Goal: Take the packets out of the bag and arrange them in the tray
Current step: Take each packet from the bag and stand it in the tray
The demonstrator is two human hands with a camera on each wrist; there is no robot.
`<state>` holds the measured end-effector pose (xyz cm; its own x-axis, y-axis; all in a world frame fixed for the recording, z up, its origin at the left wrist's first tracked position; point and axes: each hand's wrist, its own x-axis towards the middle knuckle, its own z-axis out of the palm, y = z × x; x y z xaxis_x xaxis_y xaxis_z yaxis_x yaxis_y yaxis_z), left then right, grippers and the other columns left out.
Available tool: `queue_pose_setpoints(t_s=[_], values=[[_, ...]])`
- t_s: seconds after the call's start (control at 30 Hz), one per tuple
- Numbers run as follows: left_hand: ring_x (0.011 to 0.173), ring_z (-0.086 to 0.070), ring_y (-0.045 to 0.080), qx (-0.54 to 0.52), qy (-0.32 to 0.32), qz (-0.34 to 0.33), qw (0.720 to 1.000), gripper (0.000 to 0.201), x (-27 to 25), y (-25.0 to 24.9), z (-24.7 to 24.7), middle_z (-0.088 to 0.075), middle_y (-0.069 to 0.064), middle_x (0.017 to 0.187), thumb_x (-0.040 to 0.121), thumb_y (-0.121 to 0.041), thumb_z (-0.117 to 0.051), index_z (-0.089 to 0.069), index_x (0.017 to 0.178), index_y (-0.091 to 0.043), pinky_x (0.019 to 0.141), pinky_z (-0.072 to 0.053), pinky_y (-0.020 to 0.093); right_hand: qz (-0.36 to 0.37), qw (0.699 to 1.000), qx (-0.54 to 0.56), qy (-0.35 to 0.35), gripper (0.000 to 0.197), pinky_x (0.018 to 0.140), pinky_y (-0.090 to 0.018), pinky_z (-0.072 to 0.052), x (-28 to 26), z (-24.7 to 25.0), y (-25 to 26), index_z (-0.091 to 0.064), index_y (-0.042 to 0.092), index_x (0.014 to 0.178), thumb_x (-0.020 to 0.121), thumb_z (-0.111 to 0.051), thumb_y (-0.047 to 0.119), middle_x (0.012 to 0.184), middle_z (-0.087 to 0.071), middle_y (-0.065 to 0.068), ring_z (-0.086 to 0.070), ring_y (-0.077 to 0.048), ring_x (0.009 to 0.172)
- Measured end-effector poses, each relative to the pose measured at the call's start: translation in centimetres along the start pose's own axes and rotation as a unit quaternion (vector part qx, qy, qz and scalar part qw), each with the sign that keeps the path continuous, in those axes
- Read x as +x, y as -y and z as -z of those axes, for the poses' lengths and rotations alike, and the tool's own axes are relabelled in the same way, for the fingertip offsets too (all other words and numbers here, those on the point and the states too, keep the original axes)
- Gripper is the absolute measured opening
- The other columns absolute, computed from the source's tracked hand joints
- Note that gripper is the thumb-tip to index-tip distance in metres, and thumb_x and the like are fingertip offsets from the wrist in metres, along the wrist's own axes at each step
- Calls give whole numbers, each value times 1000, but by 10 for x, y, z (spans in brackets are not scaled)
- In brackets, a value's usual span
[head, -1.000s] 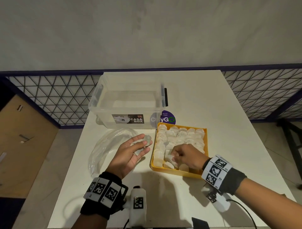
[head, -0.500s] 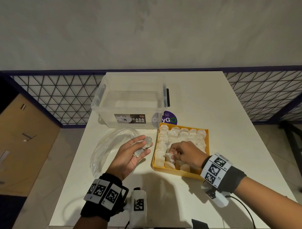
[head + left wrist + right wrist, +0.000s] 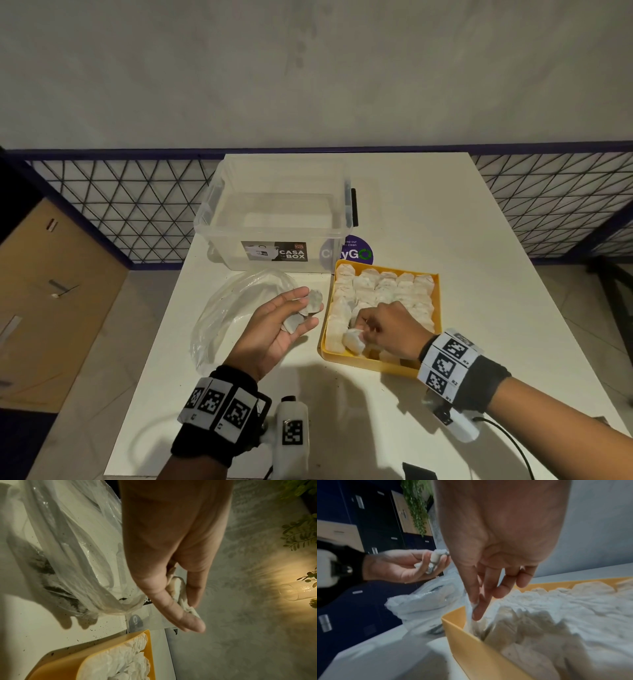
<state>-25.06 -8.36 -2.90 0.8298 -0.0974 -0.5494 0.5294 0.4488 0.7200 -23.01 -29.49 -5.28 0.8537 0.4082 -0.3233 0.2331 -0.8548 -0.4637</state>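
A yellow tray (image 3: pixel 373 363) on the white table holds rows of small white packets (image 3: pixel 387 287). My right hand (image 3: pixel 371 334) is over the tray's near left corner and pinches one white packet (image 3: pixel 354 339) between thumb and fingers; in the right wrist view that packet (image 3: pixel 471 615) hangs down against the tray wall (image 3: pixel 471 642). My left hand (image 3: pixel 298 313) hovers palm up just left of the tray, holding a few small packets (image 3: pixel 310 305) in its fingers. The clear plastic bag (image 3: pixel 233 315) lies crumpled on the table under and behind the left hand.
A clear lidless storage box (image 3: pixel 277 219) with a dark label stands behind the bag and tray. A round purple sticker (image 3: pixel 356 253) lies between box and tray. Dark crumbs speckle the table (image 3: pixel 96 632) by the bag. Metal mesh fencing flanks the table.
My right hand has shifted slightly toward the tray's near left corner with a packet pinched in it. My left hand stays beside the tray, still holding its packets.
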Motion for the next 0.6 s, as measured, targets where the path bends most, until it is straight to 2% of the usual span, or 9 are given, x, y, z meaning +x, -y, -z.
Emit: queue_pose_setpoints(t_s=[0.1, 0.2, 0.27, 0.33, 0.4, 0.43, 0.53, 0.6], values=[[95, -66, 27, 2, 6, 12, 1000, 19, 1, 1, -1, -67, 16, 112, 92, 0, -52, -64, 105, -5, 79, -58, 31, -24, 995, -96, 4, 19, 97, -31, -27, 5, -6, -2, -59, 17, 107, 91, -50, 22, 106, -66, -4, -53, -23, 105], [88, -68, 26, 26, 15, 13, 999, 21, 2, 2, -1, -69, 17, 108, 91, 1, -53, -65, 106, -8, 90, -53, 36, -30, 978, -204, -24, 24, 95, -34, -29, 6, -9, -4, -54, 18, 113, 92, -43, 24, 113, -62, -6, -47, -25, 112], [82, -70, 23, 41, 17, 10, 999, 23, 2, 3, -1, -70, 14, 104, 91, 1, -54, -65, 107, -10, 95, -49, 38, -15, 974, -217, -61, 29, 93, -34, -30, 5, -8, -3, -50, 18, 119, 91, -44, 24, 117, -58, -5, -44, -25, 113], [74, -71, 18, 54, 16, 5, 998, 28, 3, 3, -2, -69, 11, 103, 91, 2, -54, -64, 111, -14, 92, -51, 37, 15, 982, -151, -116, 29, 90, -32, -31, 4, -3, 3, -50, 19, 120, 92, -44, 25, 115, -56, -2, -44, -23, 110], [71, -70, 17, 67, 18, 2, 998, 34, 3, 3, -3, -64, 11, 108, 90, 3, -55, -60, 117, -18, 85, -54, 34, 35, 986, 2, -165, 25, 86, -29, -34, 5, 5, 14, -55, 20, 117, 95, -46, 29, 107, -58, 1, -45, -18, 103], [70, -70, 17, 74, 20, 1, 997, 36, 4, 3, -3, -63, 12, 110, 90, 3, -56, -58, 119, -19, 80, -56, 32, 43, 981, 87, -166, 25, 84, -27, -36, 7, 8, 20, -57, 20, 115, 95, -47, 30, 105, -59, 1, -46, -16, 100], [69, -70, 17, 86, 26, 1, 996, 42, 5, 2, -7, -62, 15, 110, 89, 4, -57, -52, 125, -17, 65, -59, 27, 61, 963, 244, -100, 24, 82, -22, -41, 14, 14, 37, -63, 16, 109, 94, -50, 30, 103, -65, -2, -55, -16, 94], [68, -70, 17, 95, 22, 2, 995, 44, 5, 2, -8, -59, 16, 115, 88, 4, -59, -50, 127, -15, 62, -59, 26, 62, 960, 266, -66, 22, 83, -29, -45, 17, 13, 42, -66, 14, 104, 92, -55, 28, 100, -66, -5, -58, -19, 91]])
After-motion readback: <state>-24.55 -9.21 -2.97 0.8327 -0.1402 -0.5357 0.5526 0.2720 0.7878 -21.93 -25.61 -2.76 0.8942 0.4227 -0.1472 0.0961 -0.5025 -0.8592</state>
